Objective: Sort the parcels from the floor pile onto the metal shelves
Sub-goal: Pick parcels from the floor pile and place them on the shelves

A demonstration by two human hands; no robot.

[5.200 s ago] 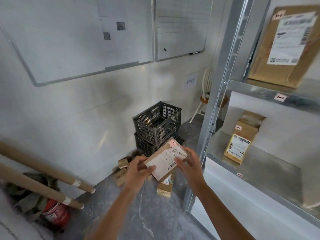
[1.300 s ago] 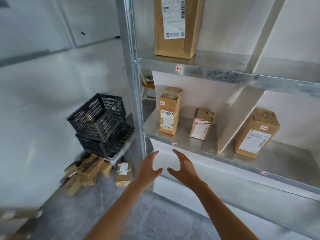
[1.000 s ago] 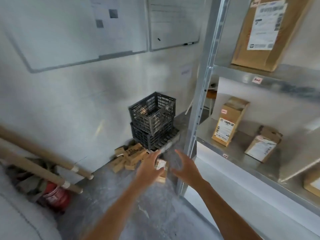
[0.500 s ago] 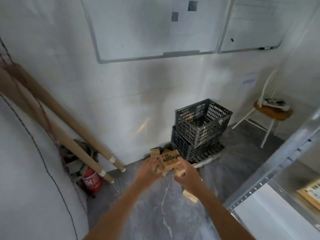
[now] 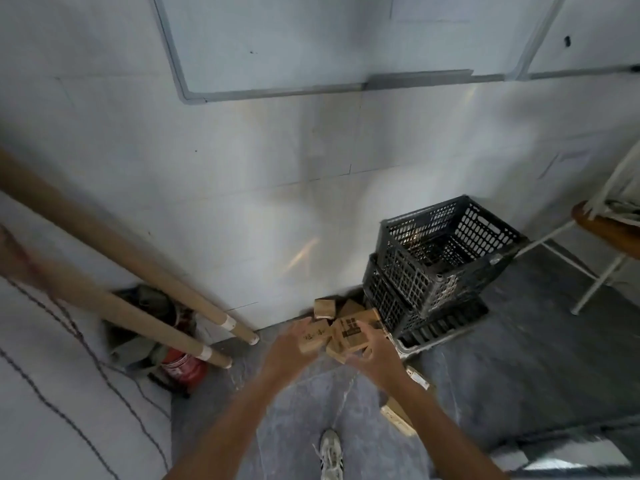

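A pile of small brown cardboard parcels (image 5: pixel 349 332) lies on the grey floor against the wall, left of the black crates. Both my arms reach forward and down at it. My left hand (image 5: pixel 285 353) has its fingers spread in front of the pile's left box (image 5: pixel 313 337). In front of a box with black print sits my right hand (image 5: pixel 375 358), also spread. Neither hand plainly grips a box. One flat parcel (image 5: pixel 398 415) lies apart on the floor, partly hidden under my right forearm. The metal shelves are out of view.
Two stacked black plastic crates (image 5: pixel 440 268) stand right of the pile. Long cardboard tubes (image 5: pixel 114 244) lean on the wall at left, above a red extinguisher (image 5: pixel 183 368). A white-legged chair (image 5: pixel 609 233) is at far right. My shoe (image 5: pixel 330 455) is on the floor below.
My view has swung left from the shelves, where the parcel I held now stands, and tilted down to the floor pile. Both empty hands have come closer to the boxes.
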